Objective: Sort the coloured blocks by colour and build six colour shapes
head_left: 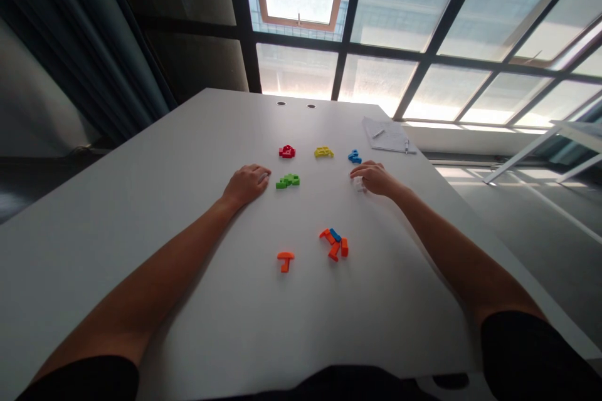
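My left hand (246,183) rests on the white table (155,200), fingers curled, just left of a green block cluster (288,181). My right hand (374,177) lies curled over small white pieces (358,184), just below a blue block cluster (354,156). Farther back lie a red cluster (286,151) and a yellow cluster (323,152). Nearer to me sit an orange T-shaped piece (285,260) and a loose heap of orange pieces with one blue piece (335,243).
A sheet of paper with a pen (388,136) lies at the table's far right corner. Two cable holes (295,104) sit near the far edge. Large windows stand behind the table; a white frame (555,144) stands at right.
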A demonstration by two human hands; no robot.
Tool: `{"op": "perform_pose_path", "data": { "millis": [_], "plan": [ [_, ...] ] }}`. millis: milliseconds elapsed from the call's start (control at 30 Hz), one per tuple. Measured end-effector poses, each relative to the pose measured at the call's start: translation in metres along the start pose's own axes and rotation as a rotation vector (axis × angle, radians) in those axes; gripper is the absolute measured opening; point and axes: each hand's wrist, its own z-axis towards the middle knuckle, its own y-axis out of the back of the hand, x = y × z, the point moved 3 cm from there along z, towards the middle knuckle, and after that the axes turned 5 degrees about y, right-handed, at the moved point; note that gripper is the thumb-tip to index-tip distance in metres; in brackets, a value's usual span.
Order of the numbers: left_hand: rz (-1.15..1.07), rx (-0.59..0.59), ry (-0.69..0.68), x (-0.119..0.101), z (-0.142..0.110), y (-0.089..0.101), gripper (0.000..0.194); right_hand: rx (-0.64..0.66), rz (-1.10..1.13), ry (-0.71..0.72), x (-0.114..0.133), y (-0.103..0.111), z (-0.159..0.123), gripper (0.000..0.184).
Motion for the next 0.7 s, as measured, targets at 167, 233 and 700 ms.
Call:
{"op": "perform_pose_path", "data": {
  "millis": [167, 233, 700],
  "plan": [
    [-0.005, -0.015, -0.003, 0.001, 0.000, -0.001, 0.039, -0.004, -0.039, -0.008, -0.002, 0.000, -0.006, 0.054],
    [-0.002, -0.017, -0.003, 0.001, 0.000, -0.001, 0.039, -0.011, -0.047, -0.003, -0.002, 0.001, -0.008, 0.053],
    [-0.010, -0.020, -0.007, 0.001, 0.000, -0.001, 0.039, -0.047, -0.043, 0.002, 0.003, 0.005, -0.021, 0.046]
  ]
}}
